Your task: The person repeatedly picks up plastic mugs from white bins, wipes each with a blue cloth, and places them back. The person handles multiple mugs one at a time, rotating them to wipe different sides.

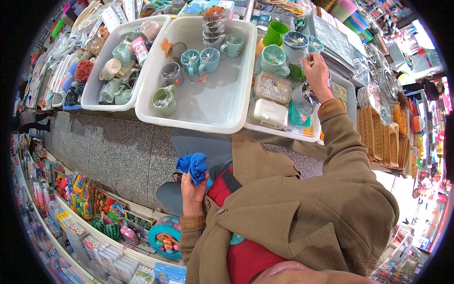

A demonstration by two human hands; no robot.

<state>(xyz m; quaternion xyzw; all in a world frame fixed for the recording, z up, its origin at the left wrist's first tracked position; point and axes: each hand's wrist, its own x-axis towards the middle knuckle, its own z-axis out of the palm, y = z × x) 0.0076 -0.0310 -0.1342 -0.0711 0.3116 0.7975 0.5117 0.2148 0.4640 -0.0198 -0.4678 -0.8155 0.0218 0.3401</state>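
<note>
My left hand point(194, 190) holds a crumpled blue cloth point(193, 166) in front of my body. Over the right-hand bin point(301, 134), my right hand point(315, 71) has its fingertips at the side of a grey-white mug with a dark inside point(295, 44); whether they grip it is unclear. Beside that mug stand a mint-green mug point(273, 60), a bright green cup point(276, 33) and a smaller teal mug point(315, 44). Below them lie a wrapped soap box point(272, 88), a white lidded box point(270, 113) and a wrapped dark-and-clear item point(304, 97), partly behind my wrist.
The middle white bin point(220, 103) holds several mugs and a stack of wrapped brown cups point(214, 28). More mugs fill the left bin point(122, 76). Wicker baskets point(377, 136) stand to the right. A shelf with toys point(110, 213) runs behind me, across the speckled floor point(106, 142).
</note>
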